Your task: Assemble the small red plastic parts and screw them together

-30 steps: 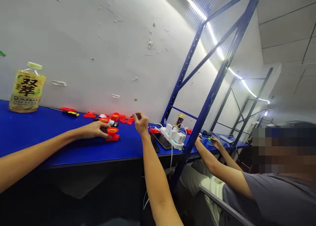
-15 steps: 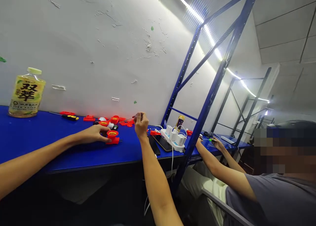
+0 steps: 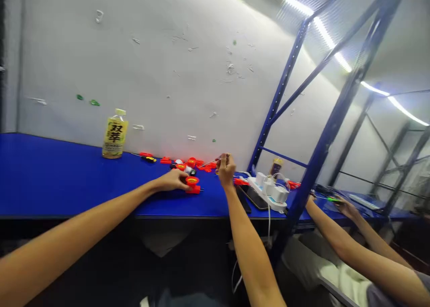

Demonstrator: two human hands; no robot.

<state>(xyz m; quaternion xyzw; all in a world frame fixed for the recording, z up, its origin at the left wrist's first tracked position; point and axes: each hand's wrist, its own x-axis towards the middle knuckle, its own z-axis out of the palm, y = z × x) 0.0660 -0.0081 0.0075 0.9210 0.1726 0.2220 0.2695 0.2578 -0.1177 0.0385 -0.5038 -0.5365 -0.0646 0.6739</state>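
My left hand (image 3: 172, 180) grips a red lamp socket (image 3: 193, 188) at its side, its round opening facing up and metal prongs pointing right. To the right, my raised right hand (image 3: 226, 169) is closed around the handle of a screwdriver (image 3: 208, 163). Its thin shaft slopes down to the left, apart from the held socket. Behind both hands lie more red sockets (image 3: 191, 161), flat red plastic pieces (image 3: 165, 160) and a small black-and-white part (image 3: 190, 171). Fingers hide much of the screwdriver handle.
A yellow drink bottle (image 3: 114, 138) and a yellow-black screwdriver (image 3: 148, 159) stand and lie at left. Right of my hands are phones (image 3: 257, 198), a white power strip (image 3: 268, 191) and a blue metal post (image 3: 322, 150). A co-worker's arms (image 3: 349, 249) are beyond it.
The view has swung left, so everything sits further right and more of the table's left side shows. Both hands keep their holds on the socket and the screwdriver.
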